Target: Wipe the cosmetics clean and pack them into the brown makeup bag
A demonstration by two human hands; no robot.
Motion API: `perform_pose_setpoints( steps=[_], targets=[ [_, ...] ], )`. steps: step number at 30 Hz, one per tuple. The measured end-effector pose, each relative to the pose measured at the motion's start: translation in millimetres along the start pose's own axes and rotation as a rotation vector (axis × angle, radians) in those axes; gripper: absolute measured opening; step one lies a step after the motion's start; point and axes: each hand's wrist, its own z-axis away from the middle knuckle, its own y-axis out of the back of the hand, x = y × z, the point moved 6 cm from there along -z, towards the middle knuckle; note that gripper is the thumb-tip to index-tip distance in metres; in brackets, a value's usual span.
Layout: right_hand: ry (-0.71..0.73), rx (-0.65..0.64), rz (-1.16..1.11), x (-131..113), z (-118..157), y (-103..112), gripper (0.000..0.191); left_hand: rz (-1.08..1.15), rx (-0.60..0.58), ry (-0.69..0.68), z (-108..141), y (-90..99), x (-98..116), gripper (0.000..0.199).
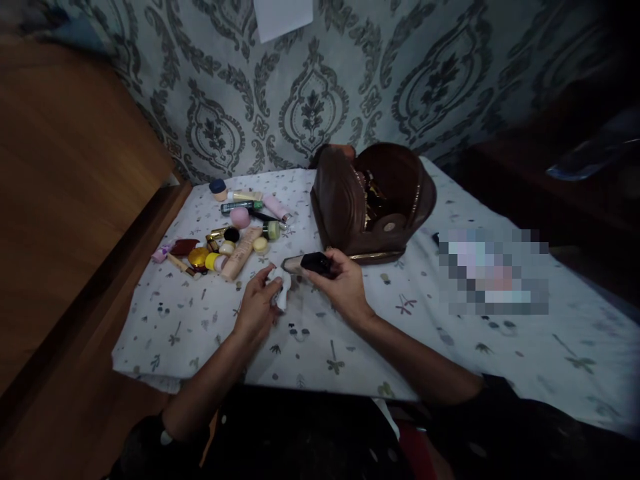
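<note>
In the middle of the head view, my left hand (pixel 257 303) is closed on a crumpled white wipe (pixel 282 291). My right hand (pixel 347 283) grips a bottle with a black cap (pixel 317 264) and a clear or beige body, tilted towards the left. The bottle's left end meets or almost meets the wipe; I cannot tell whether they touch. Behind my right hand stands a brown cosmetic bag (pixel 340 200) with its zipped lid open. A few gold-coloured items show dimly inside it.
Left of my hands lie several cosmetics, among them a beige tube (pixel 241 255), a pink sponge (pixel 240 217) and a gold-lidded jar (pixel 198 257). A blurred-out object (pixel 490 270) is on the right of the patterned cloth (pixel 320 367). A wooden cabinet (pixel 75 167) borders the left.
</note>
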Motion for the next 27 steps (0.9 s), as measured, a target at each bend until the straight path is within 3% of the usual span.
perform_pose_setpoints(
  steps=[5,9,11,13,16,18,22,27],
  targets=[
    [0.028,-0.023,0.117,-4.7,3.9,-1.6,0.025,-0.384,-0.156,-0.323,22.3,-18.8,25.8,0.035],
    [0.123,-0.052,0.192,-13.0,6.8,-2.3,0.016,-0.865,-0.200,-0.824,54.0,-37.6,59.8,0.034],
    [0.183,-0.079,0.239,-17.5,8.9,-3.4,0.011,-1.104,-0.258,-1.077,67.8,-49.6,64.8,0.039],
    [0.228,-0.090,0.276,-20.5,10.8,-4.2,0.007,-1.315,-0.279,-1.216,70.4,-56.0,63.8,0.043],
    [0.266,-0.093,0.280,-21.7,12.0,-5.4,0.009,-1.462,-0.180,-1.178,54.5,-51.4,69.5,0.043],
    [0.282,-0.101,0.263,-21.9,11.8,-6.4,0.012,-1.397,-0.146,-1.088,42.3,-44.7,77.8,0.041],
    [0.308,-0.101,0.252,-23.6,10.6,-4.6,0.012,-1.156,-0.308,-0.962,34.5,-42.7,84.7,0.034],
    [0.365,-0.167,0.284,-24.6,11.3,-6.2,0.015,-1.130,-0.433,-0.896,34.3,-49.0,77.8,0.037]
  ],
)
